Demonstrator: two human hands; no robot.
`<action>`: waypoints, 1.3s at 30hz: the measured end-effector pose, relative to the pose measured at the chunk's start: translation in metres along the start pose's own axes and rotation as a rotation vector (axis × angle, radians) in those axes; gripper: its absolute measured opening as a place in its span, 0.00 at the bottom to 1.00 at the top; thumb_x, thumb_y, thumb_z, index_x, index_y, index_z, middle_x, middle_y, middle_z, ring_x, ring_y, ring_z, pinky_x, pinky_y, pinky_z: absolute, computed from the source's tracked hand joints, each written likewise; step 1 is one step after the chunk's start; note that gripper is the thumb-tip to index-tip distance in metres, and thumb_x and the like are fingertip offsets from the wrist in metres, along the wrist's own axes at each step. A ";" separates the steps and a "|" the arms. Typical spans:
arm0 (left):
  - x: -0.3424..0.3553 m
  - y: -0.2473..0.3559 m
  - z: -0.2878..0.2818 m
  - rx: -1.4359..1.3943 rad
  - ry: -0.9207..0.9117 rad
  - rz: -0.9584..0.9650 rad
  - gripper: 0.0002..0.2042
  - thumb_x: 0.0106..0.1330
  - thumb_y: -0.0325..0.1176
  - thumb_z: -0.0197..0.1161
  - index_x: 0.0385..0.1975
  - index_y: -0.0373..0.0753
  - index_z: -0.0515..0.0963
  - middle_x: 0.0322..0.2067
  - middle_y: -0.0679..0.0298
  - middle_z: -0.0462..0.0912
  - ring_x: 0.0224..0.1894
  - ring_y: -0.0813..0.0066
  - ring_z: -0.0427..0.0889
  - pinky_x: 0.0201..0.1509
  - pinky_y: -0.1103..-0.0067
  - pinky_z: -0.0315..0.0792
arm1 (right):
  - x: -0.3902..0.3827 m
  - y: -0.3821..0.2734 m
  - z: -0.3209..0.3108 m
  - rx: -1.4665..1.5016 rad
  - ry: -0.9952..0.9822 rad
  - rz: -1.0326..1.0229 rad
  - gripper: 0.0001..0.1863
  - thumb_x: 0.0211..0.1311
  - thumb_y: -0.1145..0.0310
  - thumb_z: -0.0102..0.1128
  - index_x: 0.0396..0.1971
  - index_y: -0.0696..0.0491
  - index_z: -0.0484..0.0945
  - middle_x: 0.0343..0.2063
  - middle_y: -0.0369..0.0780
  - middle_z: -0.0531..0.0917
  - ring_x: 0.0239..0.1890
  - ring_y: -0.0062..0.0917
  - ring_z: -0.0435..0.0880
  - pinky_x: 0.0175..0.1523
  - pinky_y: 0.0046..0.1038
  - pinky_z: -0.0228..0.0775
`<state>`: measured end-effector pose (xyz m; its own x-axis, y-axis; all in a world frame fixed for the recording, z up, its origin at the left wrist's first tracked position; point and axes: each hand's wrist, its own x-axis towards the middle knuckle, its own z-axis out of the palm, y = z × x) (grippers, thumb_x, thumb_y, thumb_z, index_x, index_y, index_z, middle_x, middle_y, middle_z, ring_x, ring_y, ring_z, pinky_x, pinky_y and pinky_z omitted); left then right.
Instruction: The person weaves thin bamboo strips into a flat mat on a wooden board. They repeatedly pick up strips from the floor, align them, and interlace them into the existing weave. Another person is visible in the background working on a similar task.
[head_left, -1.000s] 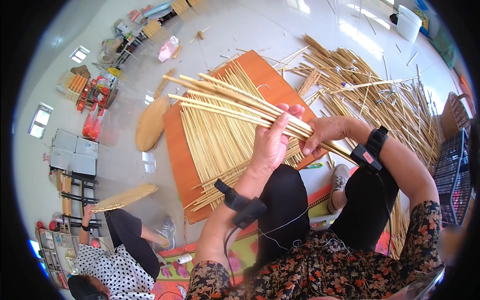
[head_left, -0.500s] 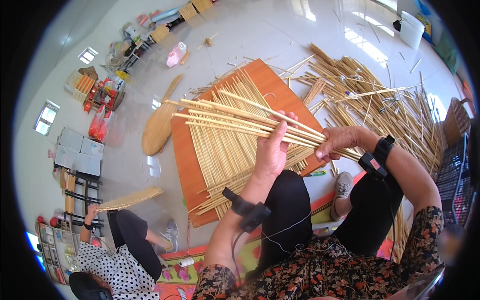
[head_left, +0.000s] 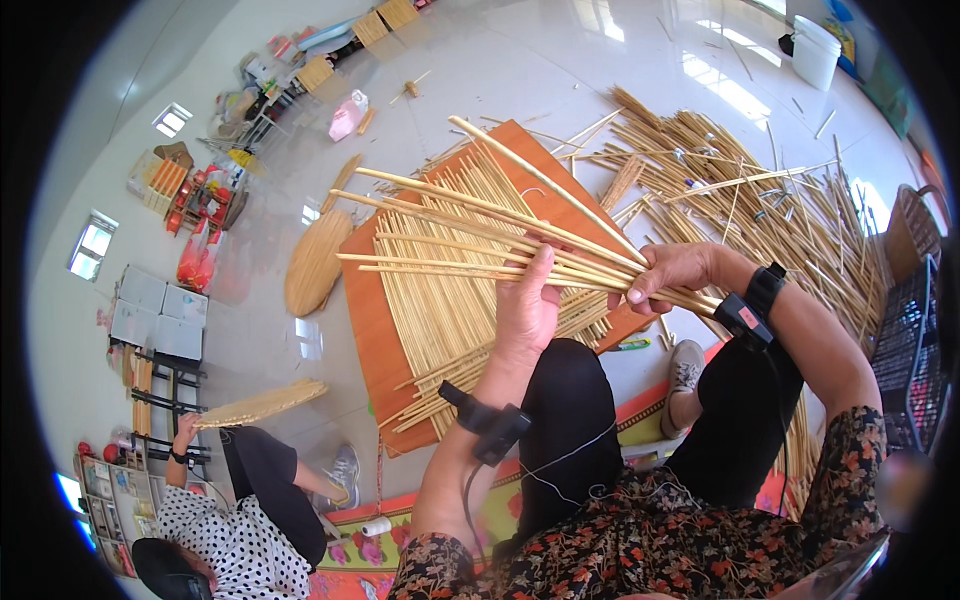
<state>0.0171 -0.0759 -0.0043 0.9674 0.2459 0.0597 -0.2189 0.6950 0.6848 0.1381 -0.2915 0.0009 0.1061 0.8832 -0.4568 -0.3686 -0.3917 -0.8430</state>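
Observation:
Several pale straw stalks (head_left: 470, 213) fan out to the left from my right hand (head_left: 672, 276), which is closed around their gathered ends. My left hand (head_left: 528, 305) pinches part of the same bunch with thumb and fingers, left of the right hand. One thick stalk stands apart from the others at the top of the fan. Beneath, an orange-brown board (head_left: 372, 350) carries a layer of stalks laid side by side (head_left: 425, 310), with more stalks lying crosswise near its close edge. My left fingertips are partly hidden behind the bunch.
A large heap of loose stalks (head_left: 740, 190) covers the floor at right, near a dark plastic crate (head_left: 905, 350) and a wicker basket (head_left: 912, 235). A flat oval woven piece (head_left: 318, 262) lies left of the board. At lower left another person (head_left: 240, 530) holds a flat woven piece (head_left: 262, 404).
The stalks have spread wider, with the top one swinging up and away from the rest. My left hand has shifted slightly left and down; the right hand stays nearly in place.

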 end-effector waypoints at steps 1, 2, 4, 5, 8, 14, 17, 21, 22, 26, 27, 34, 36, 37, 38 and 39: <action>0.000 0.000 0.002 -0.005 0.020 -0.002 0.14 0.70 0.26 0.64 0.54 0.40 0.75 0.47 0.66 0.81 0.50 0.74 0.80 0.59 0.72 0.74 | 0.000 0.001 -0.001 0.005 -0.009 0.001 0.23 0.57 0.59 0.74 0.47 0.59 0.82 0.22 0.35 0.82 0.16 0.15 0.76 0.22 0.17 0.68; 0.000 0.000 0.001 -0.010 0.005 -0.016 0.13 0.70 0.27 0.64 0.53 0.40 0.76 0.47 0.67 0.81 0.50 0.74 0.80 0.59 0.72 0.74 | 0.000 0.003 -0.003 0.010 -0.018 0.002 0.22 0.57 0.59 0.74 0.46 0.59 0.81 0.21 0.34 0.81 0.16 0.15 0.76 0.22 0.17 0.68; -0.002 0.003 0.000 -0.011 -0.020 -0.037 0.12 0.70 0.27 0.64 0.51 0.41 0.76 0.47 0.68 0.81 0.50 0.75 0.80 0.60 0.72 0.73 | 0.001 0.003 -0.003 0.011 -0.035 0.002 0.21 0.58 0.60 0.74 0.45 0.58 0.81 0.21 0.34 0.80 0.16 0.15 0.75 0.21 0.17 0.67; -0.002 0.003 -0.002 0.001 -0.011 -0.035 0.12 0.70 0.28 0.64 0.51 0.41 0.76 0.47 0.68 0.81 0.50 0.76 0.80 0.60 0.72 0.74 | 0.000 0.001 -0.002 0.008 -0.037 0.004 0.21 0.58 0.60 0.73 0.45 0.58 0.81 0.21 0.34 0.80 0.16 0.15 0.75 0.21 0.17 0.66; -0.002 0.001 -0.005 0.055 0.009 -0.050 0.12 0.71 0.31 0.65 0.51 0.41 0.76 0.47 0.67 0.80 0.50 0.76 0.80 0.58 0.72 0.75 | -0.002 0.000 -0.001 -0.012 -0.018 -0.001 0.20 0.58 0.60 0.73 0.44 0.59 0.81 0.21 0.34 0.80 0.16 0.15 0.74 0.22 0.18 0.65; -0.022 0.018 -0.002 0.389 0.158 -0.222 0.14 0.71 0.43 0.66 0.40 0.37 0.76 0.38 0.63 0.82 0.42 0.76 0.83 0.47 0.74 0.80 | -0.005 -0.006 0.006 -0.142 0.114 -0.082 0.20 0.58 0.59 0.73 0.43 0.58 0.83 0.20 0.34 0.79 0.17 0.16 0.74 0.23 0.19 0.65; -0.036 0.037 -0.014 0.836 0.126 -0.200 0.15 0.71 0.42 0.65 0.38 0.34 0.76 0.28 0.65 0.81 0.26 0.81 0.80 0.33 0.82 0.78 | -0.001 -0.007 0.008 -0.244 0.167 -0.124 0.18 0.59 0.59 0.70 0.42 0.57 0.83 0.19 0.33 0.79 0.17 0.16 0.73 0.24 0.20 0.65; -0.043 0.034 0.023 0.726 0.136 -0.049 0.13 0.72 0.39 0.64 0.39 0.33 0.78 0.22 0.66 0.79 0.20 0.81 0.80 0.25 0.84 0.78 | 0.005 -0.008 0.009 -0.419 0.203 -0.127 0.15 0.61 0.61 0.67 0.40 0.57 0.83 0.18 0.34 0.78 0.17 0.16 0.74 0.25 0.20 0.67; -0.037 0.031 0.026 0.696 0.160 -0.033 0.14 0.71 0.39 0.65 0.42 0.32 0.78 0.22 0.65 0.79 0.20 0.80 0.81 0.25 0.83 0.79 | 0.006 -0.007 0.009 -0.438 0.220 -0.128 0.14 0.61 0.62 0.67 0.39 0.58 0.83 0.19 0.34 0.78 0.17 0.16 0.74 0.25 0.20 0.67; -0.019 0.023 0.021 0.628 0.276 -0.041 0.13 0.69 0.39 0.67 0.38 0.35 0.79 0.23 0.65 0.81 0.21 0.78 0.83 0.24 0.83 0.80 | 0.011 -0.011 0.014 -0.540 0.298 -0.149 0.13 0.63 0.62 0.67 0.37 0.58 0.83 0.19 0.34 0.79 0.19 0.17 0.76 0.25 0.22 0.70; -0.016 0.020 0.019 0.596 0.291 -0.055 0.12 0.69 0.39 0.68 0.37 0.35 0.79 0.23 0.65 0.81 0.21 0.78 0.83 0.24 0.82 0.80 | 0.010 -0.013 0.016 -0.588 0.317 -0.147 0.13 0.63 0.62 0.67 0.37 0.57 0.83 0.20 0.34 0.79 0.19 0.17 0.76 0.25 0.22 0.70; -0.015 0.010 0.004 0.453 0.264 -0.022 0.08 0.70 0.36 0.66 0.33 0.39 0.78 0.23 0.67 0.81 0.22 0.80 0.82 0.26 0.84 0.79 | 0.009 -0.011 0.008 -0.717 0.399 -0.115 0.12 0.58 0.64 0.70 0.36 0.56 0.84 0.21 0.35 0.81 0.22 0.20 0.80 0.26 0.23 0.73; -0.023 0.015 0.001 0.396 0.246 0.085 0.09 0.71 0.36 0.66 0.32 0.39 0.78 0.23 0.66 0.81 0.22 0.79 0.82 0.26 0.83 0.78 | 0.005 -0.009 0.000 -0.740 0.438 -0.110 0.11 0.57 0.66 0.71 0.36 0.56 0.83 0.20 0.35 0.81 0.22 0.19 0.79 0.27 0.24 0.72; -0.026 0.022 -0.005 0.396 0.238 0.128 0.08 0.71 0.36 0.65 0.34 0.40 0.77 0.23 0.67 0.81 0.23 0.80 0.82 0.27 0.84 0.78 | 0.003 -0.009 -0.003 -0.750 0.453 -0.111 0.10 0.57 0.67 0.71 0.36 0.55 0.83 0.20 0.34 0.81 0.21 0.19 0.78 0.27 0.25 0.71; -0.029 0.032 -0.008 0.397 0.265 0.175 0.07 0.72 0.36 0.64 0.35 0.40 0.77 0.24 0.67 0.81 0.23 0.80 0.82 0.27 0.83 0.79 | 0.000 -0.009 -0.008 -0.810 0.484 -0.110 0.11 0.55 0.66 0.72 0.34 0.55 0.82 0.21 0.35 0.81 0.22 0.21 0.79 0.28 0.26 0.72; -0.031 0.039 -0.013 0.387 0.289 0.217 0.07 0.72 0.36 0.64 0.36 0.40 0.77 0.24 0.67 0.82 0.24 0.79 0.82 0.27 0.83 0.79 | -0.009 -0.009 -0.012 -0.868 0.537 -0.081 0.12 0.54 0.65 0.72 0.34 0.55 0.82 0.22 0.37 0.82 0.22 0.23 0.79 0.28 0.28 0.72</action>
<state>-0.0228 -0.0470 0.0113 0.8186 0.5708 0.0646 -0.2948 0.3209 0.9000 0.1515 -0.2987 0.0087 0.5789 0.7672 -0.2762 0.4315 -0.5757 -0.6945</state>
